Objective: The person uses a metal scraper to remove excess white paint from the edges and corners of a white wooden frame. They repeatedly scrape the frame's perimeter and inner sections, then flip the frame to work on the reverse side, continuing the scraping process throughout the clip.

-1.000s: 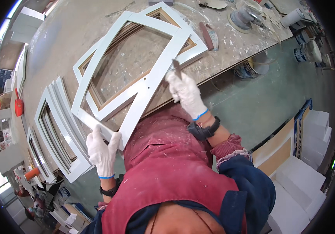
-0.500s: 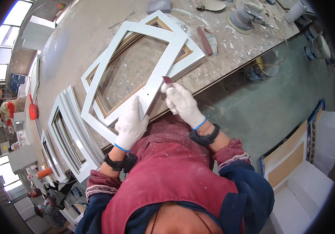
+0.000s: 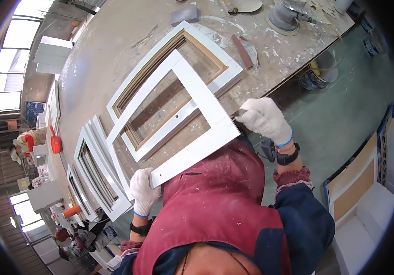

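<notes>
Overlapping a second frame (image 3: 167,130) on the desk (image 3: 114,50), one white frame (image 3: 197,153), work seemingly unfinished, was gripped at its near-left corner by the left hand (image 3: 143,190); right hand (image 3: 266,120), fingers curled, contents unclear; side frames (image 3: 93,183) lay unheld, completion undeterminable.

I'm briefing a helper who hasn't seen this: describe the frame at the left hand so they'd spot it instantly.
Find the big paint-speckled workbench, then its edge nearest the dark red apron. There a plain white frame overlaps another white frame, one corner at the left hand. Unlike that neighbour, it is uppermost and shows no tan inner lining.
</notes>
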`<state>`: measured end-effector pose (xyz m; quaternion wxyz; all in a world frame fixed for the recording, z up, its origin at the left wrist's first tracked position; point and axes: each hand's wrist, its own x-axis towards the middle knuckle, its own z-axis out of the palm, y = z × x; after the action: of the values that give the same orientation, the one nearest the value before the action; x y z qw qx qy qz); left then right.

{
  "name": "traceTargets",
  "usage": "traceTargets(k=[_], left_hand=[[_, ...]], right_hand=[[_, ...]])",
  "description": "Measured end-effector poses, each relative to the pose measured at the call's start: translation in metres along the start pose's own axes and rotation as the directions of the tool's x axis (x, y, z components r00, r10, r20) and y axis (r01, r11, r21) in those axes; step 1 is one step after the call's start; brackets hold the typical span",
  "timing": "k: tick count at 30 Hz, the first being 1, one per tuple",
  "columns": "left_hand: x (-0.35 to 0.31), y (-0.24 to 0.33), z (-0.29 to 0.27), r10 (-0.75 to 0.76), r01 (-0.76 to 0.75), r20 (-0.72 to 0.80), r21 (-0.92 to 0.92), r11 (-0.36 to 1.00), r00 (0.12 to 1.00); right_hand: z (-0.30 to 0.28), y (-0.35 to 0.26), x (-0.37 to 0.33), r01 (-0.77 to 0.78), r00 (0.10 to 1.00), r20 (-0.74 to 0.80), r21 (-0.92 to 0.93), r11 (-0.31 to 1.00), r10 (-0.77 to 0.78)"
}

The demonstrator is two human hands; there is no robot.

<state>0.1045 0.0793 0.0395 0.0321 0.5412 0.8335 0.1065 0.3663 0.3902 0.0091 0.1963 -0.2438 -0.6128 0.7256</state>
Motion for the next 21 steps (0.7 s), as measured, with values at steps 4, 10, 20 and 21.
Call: traceTargets(k=[4,10,20,21], left_hand=[[-0.005,-0.004,-0.003,-0.03,0.03,0.018,0.002,1.0,0.999],[-0.011,-0.013,-0.014,0.011,-0.009,0.034,-0.061,0.998,0.999],[-0.015,-0.028,-0.012,0.103,-0.105,-0.02,-0.091,0.99,0.994],[-0.016,-0.028,-0.011,0.102,-0.104,-0.026,-0.093,0.99,0.994]], right_hand=[[0.007,-0.006,0.012,0.43,0.898,0.234,-0.286,0.856,-0.373],[0.0,-0.017,0.038,0.469,0.873,0.331,-0.367,0.804,-0.358],[0.004,-0.02,0.139,0.431,0.901,0.178,-0.475,0.767,-0.396],[0.007,-0.019,0.149,0.45,0.889,0.161,-0.487,0.749,-0.429]])
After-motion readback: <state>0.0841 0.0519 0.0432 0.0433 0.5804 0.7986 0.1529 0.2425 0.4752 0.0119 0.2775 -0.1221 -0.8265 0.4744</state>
